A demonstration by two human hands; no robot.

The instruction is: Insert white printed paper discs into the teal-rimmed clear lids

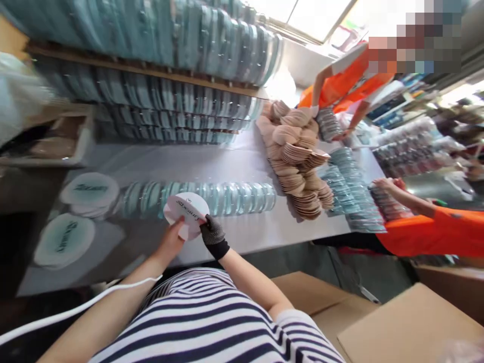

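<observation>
Head view: both hands pinch one white round card [187,210], left hand [171,243] bare at its 7 o'clock edge, gloved right hand [212,235] at 4 o'clock, above the worktop [242,166]; seemingly mid-assembly, clear cases [212,197] just beyond

Grey table [242,161], long, running away from the viewer. Row of clear round cases [212,197] lying overlapped along its near part. Two stacks of white round labels [88,190] with teal lettering at the left end, one nearer [63,239]. Big heap of beige round puffs [297,156] mid-table, piled loose. Beyond it, more rows of clear cases [346,186]. Wooden shelves [143,68] at the back, packed with teal-tinted cases standing on edge. Two co-workers in orange sleeves [434,232] at the right side, one farther off [340,83]. Cardboard boxes [408,322] at lower right, flaps shut. White cable [75,310] at lower left.
</observation>
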